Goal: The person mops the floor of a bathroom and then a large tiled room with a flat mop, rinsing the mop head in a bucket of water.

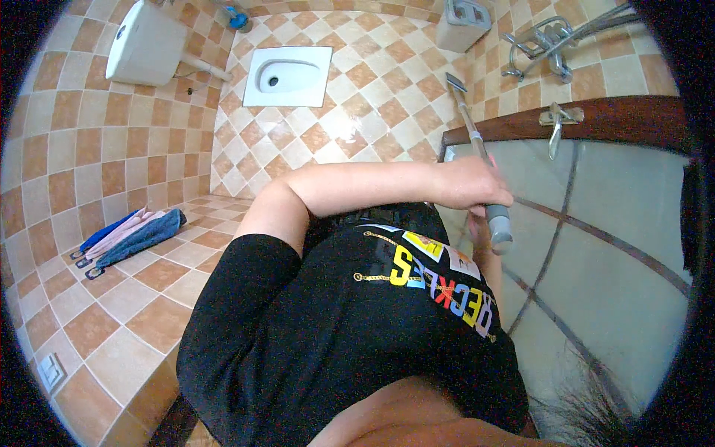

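My left arm reaches across my body to the right. Its hand (473,182) is wrapped round the thick grey grip of a long-handled cleaning tool (474,134). The tool's thin metallic pole slants away over the tiled floor to a narrow, flat, dark-edged head (456,82) beside the door's edge. I cannot make out whether that head is a brush or a squeegee. Below the grip, my right hand (477,216) shows only in part, close to the handle. Its fingers are mostly hidden behind the left hand and the grip.
A white squat toilet (290,93) is set in the checkered floor ahead. A cistern (145,45) hangs at far left; towels (141,238) hang below it. On my right stands a glass-paned door (618,179) with a metal handle. Beyond are a shower tap (547,48) and a grey bin (463,26).
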Motion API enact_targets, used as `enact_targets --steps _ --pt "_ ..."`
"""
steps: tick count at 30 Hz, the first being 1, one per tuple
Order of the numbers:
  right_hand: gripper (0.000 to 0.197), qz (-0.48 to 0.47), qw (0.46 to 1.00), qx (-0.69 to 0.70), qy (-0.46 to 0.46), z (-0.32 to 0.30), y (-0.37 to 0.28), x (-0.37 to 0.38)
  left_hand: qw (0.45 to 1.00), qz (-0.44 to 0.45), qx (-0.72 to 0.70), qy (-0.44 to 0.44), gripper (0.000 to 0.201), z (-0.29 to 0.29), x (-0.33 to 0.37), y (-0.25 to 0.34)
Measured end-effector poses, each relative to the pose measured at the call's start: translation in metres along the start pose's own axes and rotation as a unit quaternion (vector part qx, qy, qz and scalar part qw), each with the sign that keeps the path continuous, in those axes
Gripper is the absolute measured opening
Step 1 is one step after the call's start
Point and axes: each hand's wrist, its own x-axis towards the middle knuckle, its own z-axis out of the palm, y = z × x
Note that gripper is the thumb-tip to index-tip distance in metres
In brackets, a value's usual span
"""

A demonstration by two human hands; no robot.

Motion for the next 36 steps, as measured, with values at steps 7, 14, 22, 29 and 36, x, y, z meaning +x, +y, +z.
enact_targets --steps 7,14,22,29,36 --pt "0.031 -0.03 0.955 -0.283 -0.081 0.082 0.03 0.05 0.996 0.02 0.028 0.077 0.029 -0.044 -0.044 0.015" --pt "0.028 0.022 0.851 -0.512 -0.115 0.129 0.061 0.067 0.984 0.034 0.084 0.152 0.026 -0.085 -0.101 0.022" --pt "0.047 -0.039 0.935 -0.3 -0.186 0.185 0.088 0.078 0.949 0.03 0.183 0.254 0.029 -0.12 -0.126 0.012" --pt "0.053 -0.003 0.877 -0.403 -0.262 0.2 0.091 0.13 0.937 0.02 0.144 0.319 0.033 -0.142 -0.109 -0.032" --pt "0.039 0.042 0.895 -0.33 -0.297 0.201 0.045 0.226 0.94 -0.126 0.042 0.316 0.04 -0.165 -0.137 -0.129"
